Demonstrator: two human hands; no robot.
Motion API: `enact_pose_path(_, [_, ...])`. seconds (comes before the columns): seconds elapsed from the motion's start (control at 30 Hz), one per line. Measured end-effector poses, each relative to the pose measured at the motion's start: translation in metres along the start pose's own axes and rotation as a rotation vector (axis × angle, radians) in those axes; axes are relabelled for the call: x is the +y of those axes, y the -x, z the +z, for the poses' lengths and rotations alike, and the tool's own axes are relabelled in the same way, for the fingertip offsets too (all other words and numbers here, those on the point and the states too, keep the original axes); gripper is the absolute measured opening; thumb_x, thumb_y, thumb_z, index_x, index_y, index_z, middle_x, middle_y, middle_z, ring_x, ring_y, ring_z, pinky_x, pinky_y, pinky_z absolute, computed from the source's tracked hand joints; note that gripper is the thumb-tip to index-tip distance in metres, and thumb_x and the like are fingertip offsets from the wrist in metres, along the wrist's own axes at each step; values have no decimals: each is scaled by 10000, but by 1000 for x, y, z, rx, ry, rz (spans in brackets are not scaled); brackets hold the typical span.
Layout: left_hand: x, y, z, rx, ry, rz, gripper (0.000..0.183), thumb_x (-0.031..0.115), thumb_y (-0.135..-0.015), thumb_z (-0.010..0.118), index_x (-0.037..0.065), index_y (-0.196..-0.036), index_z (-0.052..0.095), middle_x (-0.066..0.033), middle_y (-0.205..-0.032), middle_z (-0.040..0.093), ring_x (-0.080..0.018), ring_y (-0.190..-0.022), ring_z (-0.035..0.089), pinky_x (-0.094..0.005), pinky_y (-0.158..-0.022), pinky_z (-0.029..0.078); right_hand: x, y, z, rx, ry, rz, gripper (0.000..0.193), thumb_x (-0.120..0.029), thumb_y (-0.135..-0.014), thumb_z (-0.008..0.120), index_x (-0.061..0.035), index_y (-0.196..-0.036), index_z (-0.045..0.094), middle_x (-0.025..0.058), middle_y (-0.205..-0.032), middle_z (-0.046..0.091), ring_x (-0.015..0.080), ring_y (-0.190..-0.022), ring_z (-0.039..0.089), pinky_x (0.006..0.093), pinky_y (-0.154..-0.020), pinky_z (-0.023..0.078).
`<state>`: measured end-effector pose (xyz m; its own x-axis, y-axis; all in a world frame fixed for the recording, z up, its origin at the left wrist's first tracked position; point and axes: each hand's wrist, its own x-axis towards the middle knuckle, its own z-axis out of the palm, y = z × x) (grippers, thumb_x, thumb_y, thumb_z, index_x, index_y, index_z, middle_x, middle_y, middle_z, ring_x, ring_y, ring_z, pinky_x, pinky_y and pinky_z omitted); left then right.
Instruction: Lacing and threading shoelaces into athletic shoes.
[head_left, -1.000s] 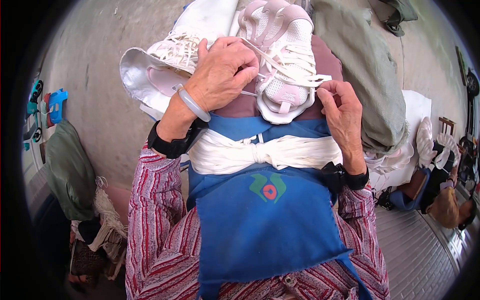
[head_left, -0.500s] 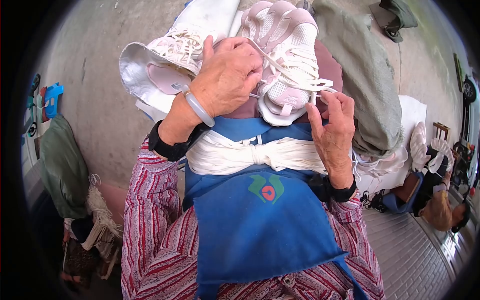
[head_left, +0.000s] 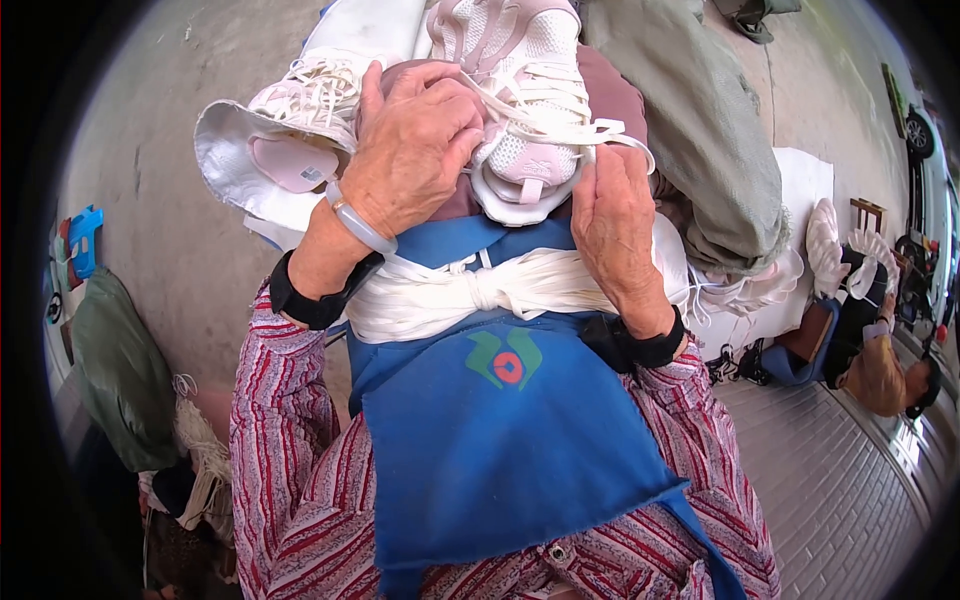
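At upper centre, the pink-and-white sneaker (head_left: 520, 110) seems mid-lacing. The left hand (head_left: 415, 150) clamps its side, fingers curled; the right hand (head_left: 612, 215) pinches 1 white lace (head_left: 610, 130). Next likely calls for pulling it snug.

Blue apron (head_left: 500, 440) on lap w/ pink sneaker (head_left: 520, 100), white lace bundle (head_left: 480, 290).
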<state>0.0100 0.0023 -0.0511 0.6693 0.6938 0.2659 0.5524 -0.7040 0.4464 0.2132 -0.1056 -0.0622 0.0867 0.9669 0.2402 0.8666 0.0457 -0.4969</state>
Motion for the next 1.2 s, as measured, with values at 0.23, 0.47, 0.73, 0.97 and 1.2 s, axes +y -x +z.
enact_pose_path(0.23, [-2,12,7,-1,57,-84,111,232,-851,658,145,-920,659,6,-1063,634,-248,-1208,493,-591,-1055,164,-5,2,-6,109,-54,16,262,11,-789,607,-9,-1046,561,149,-966,546,314,-813,595,399,-675,500])
enact_pose_path(0.47, [22,22,1,157,-171,-30,278,252,-747,747,153,-993,664,8,-1035,587,-237,-1097,519,-573,-1040,202,-9,-14,-20,-43,359,-307,143,-48,-746,634,-57,-883,595,73,-887,521,233,-718,582,348,-600,475])
enact_pose_path(0.73, [25,24,3,188,-162,-99,270,220,-730,753,127,-965,656,2,-856,571,-204,-909,539,-414,-925,306,-28,-32,-18,5,-87,-272,97,-40,-828,650,-42,-923,629,69,-791,532,211,-687,587,322,-607,479])
enact_pose_path(0.97, [19,24,8,187,-124,-78,205,159,-791,686,110,-986,643,-4,-871,626,-212,-880,553,-399,-888,329,-36,-43,-20,150,-329,45,99,-62,-816,652,-30,-908,635,119,-777,573,259,-649,568,350,-579,460])
enact_pose_path(1.2, [14,16,13,110,-52,-122,164,124,-821,633,107,-984,640,-16,-873,628,-231,-890,552,-410,-893,337,-44,-17,10,-44,-133,-124,104,-121,-839,638,-53,-886,576,130,-869,522,350,-667,603,433,-564,498])
